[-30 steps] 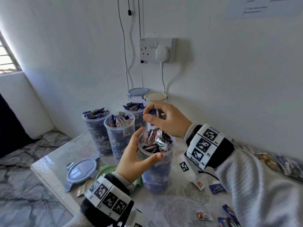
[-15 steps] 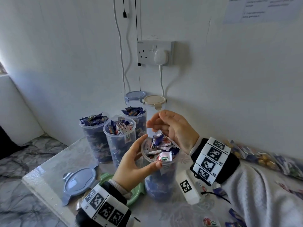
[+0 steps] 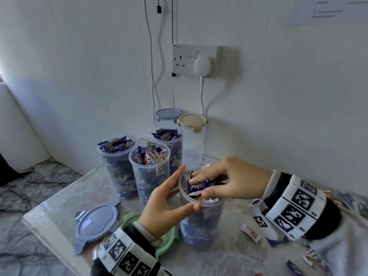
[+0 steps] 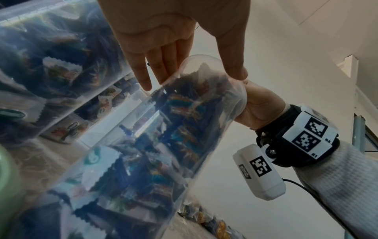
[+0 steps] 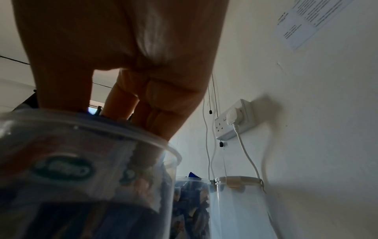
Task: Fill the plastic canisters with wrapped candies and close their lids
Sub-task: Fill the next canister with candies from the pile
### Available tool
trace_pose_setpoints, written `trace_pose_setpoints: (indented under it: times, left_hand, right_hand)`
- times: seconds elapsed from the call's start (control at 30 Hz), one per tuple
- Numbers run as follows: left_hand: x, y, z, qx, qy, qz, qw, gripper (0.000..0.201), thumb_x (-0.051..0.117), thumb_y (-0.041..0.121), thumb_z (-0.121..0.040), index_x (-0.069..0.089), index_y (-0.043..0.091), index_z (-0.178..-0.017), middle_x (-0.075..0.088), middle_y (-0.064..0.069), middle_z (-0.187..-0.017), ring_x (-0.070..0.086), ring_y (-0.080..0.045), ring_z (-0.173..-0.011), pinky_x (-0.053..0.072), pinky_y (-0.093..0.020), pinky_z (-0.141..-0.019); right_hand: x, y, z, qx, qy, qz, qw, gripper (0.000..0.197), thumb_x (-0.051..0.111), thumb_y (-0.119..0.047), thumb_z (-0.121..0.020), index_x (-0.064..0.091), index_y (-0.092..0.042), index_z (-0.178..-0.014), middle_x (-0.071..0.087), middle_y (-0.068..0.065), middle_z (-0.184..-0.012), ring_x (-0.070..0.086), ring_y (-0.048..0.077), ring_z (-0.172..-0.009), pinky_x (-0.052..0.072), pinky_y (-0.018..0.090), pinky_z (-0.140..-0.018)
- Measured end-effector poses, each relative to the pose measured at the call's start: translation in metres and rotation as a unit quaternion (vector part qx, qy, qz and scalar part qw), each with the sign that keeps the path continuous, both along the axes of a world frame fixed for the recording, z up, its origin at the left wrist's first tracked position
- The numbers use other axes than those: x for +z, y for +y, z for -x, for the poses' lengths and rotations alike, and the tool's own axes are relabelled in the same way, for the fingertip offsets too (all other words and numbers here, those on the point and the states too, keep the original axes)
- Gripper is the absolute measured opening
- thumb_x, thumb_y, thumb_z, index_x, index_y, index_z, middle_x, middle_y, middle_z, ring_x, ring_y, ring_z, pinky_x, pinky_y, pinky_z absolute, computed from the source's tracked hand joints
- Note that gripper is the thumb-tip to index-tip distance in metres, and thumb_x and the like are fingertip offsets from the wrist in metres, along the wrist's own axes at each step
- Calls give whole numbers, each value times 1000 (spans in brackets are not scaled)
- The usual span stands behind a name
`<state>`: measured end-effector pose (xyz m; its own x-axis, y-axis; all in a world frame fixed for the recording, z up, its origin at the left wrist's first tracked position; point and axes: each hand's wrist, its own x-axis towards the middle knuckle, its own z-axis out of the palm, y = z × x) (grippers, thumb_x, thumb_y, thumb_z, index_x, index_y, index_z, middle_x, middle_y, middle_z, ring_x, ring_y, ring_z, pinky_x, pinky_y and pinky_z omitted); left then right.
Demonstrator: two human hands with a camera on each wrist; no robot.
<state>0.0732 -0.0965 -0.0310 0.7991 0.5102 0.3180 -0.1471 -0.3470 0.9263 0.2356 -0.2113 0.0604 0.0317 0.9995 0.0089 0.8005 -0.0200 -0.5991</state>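
Candies in crinkly blue and white wrappers (image 3: 199, 187) heap at the rim of the nearest clear plastic canister (image 3: 201, 226), near the table's front edge. The left hand (image 3: 167, 206) braces its wall between straight fingers and thumb, seemingly against tipping, while the right hand (image 3: 227, 182) presses extended, slightly spread fingers on the heap, probably packing it low enough for the green round lid (image 3: 169, 241) just beside.

The tall clear plastic canister (image 3: 201, 222) is smooth and see-through, and the wrapped candies (image 3: 199, 186) heaped at its mouth have glossy, crinkled foil-like wrappers with saw-toothed ends. Just left of it lie a round blue plastic lid (image 3: 95, 224) with a soft sheen and a matt pale-green plastic lid (image 3: 169, 240), on a glossy marble-patterned tabletop (image 3: 229, 255). Behind the canister the white wall (image 3: 278, 96) looks matt and painted.
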Motion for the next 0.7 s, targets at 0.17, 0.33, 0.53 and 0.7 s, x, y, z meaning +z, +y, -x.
trace_pose_setpoints:
  times: [0.17,0.33,0.53,0.7]
  left_hand:
    - [-4,1,-1,-3,-9,1,1000,97,79,58,-58,34,25,-137,54,21,-129,54,-8,-119,43,-31,-102]
    - [-4,1,-2,-5,-15,4,1000,97,78,58,-58,33,25,-138,55,21,-128,56,-8,-118,44,-30,-101]
    - [-5,-1,-1,-2,-21,5,1000,95,78,58,-58,34,26,-137,56,19,-128,57,-9,-116,45,-30,-100]
    - [-4,-2,-1,-1,-22,6,1000,94,78,58,-58,34,27,-136,57,19,-128,58,-9,-115,45,-26,-98]
  right_hand:
    - [8,-1,4,-3,-24,-8,1000,27,71,-32,-82,70,-34,-109,70,-15,-108,62,-3,-99,47,24,-93]
    - [12,-11,-4,-62,-65,-107,990,29,68,-35,-85,65,-35,-114,66,-15,-115,58,-2,-108,46,28,-97]
    - [-8,-16,-9,-34,-41,-79,995,43,69,-40,-82,60,-32,-123,63,-16,-122,55,-4,-112,44,21,-97]
    - [-17,-12,-2,-23,58,-115,991,44,75,-16,-79,61,-31,-117,64,-9,-118,61,-2,-107,49,22,-95]
